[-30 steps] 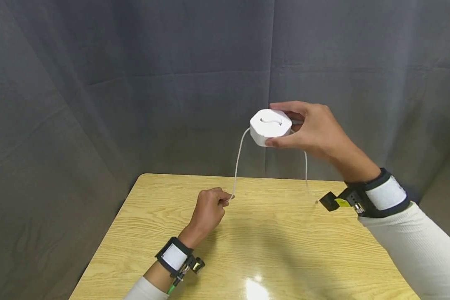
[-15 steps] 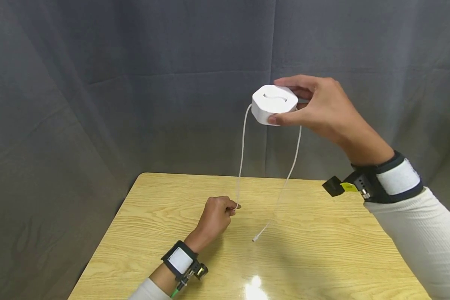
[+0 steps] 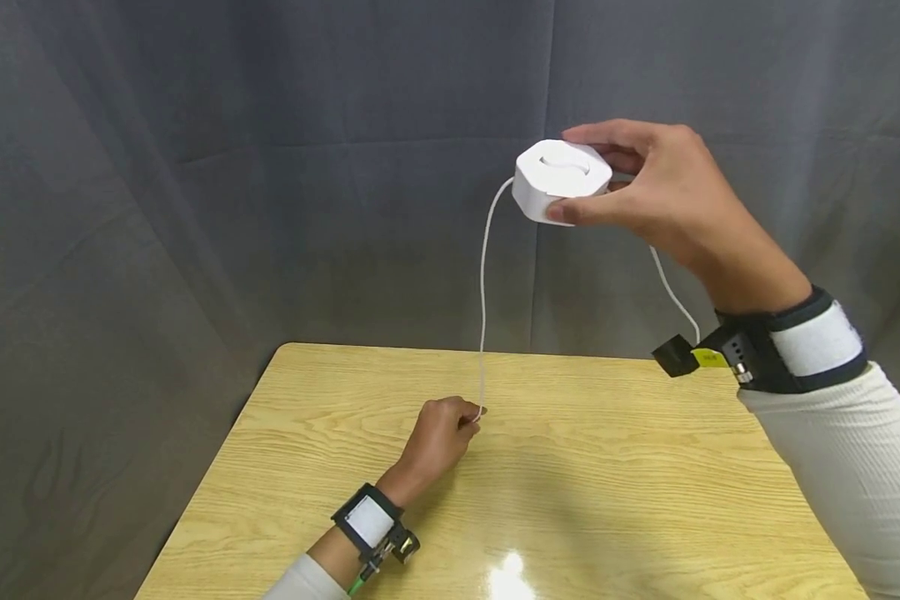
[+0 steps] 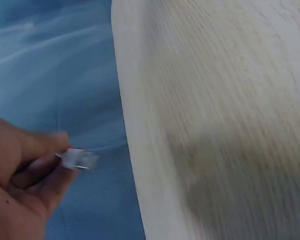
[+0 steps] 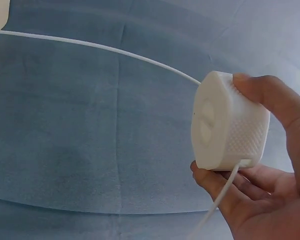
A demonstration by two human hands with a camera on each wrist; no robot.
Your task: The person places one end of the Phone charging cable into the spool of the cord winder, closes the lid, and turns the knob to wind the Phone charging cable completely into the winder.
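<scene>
Right hand: the right hand is being held raised well above the table, wrist bent, forearm sloping down toward the lower right of the head view. A white reel is being gripped between thumb and fingers, the thumb pressed on its near side and the fingers curled over its far side.
White reel: it is being kept in the air, its flat face turned upward; in the right wrist view a textured side wall is being shown.
Cable: a thin white cable is being stretched almost straight down from the reel's left side to the left hand. A second length is hanging from the reel behind the right wrist.
Left hand: the left hand is being rested low on the table, fingers curled, the cable's end being pinched at the fingertips. In the left wrist view a small clear plug is being pinched.
Table: a light wooden table is being used beneath both arms.
Backdrop: a grey cloth is hanging behind.
</scene>
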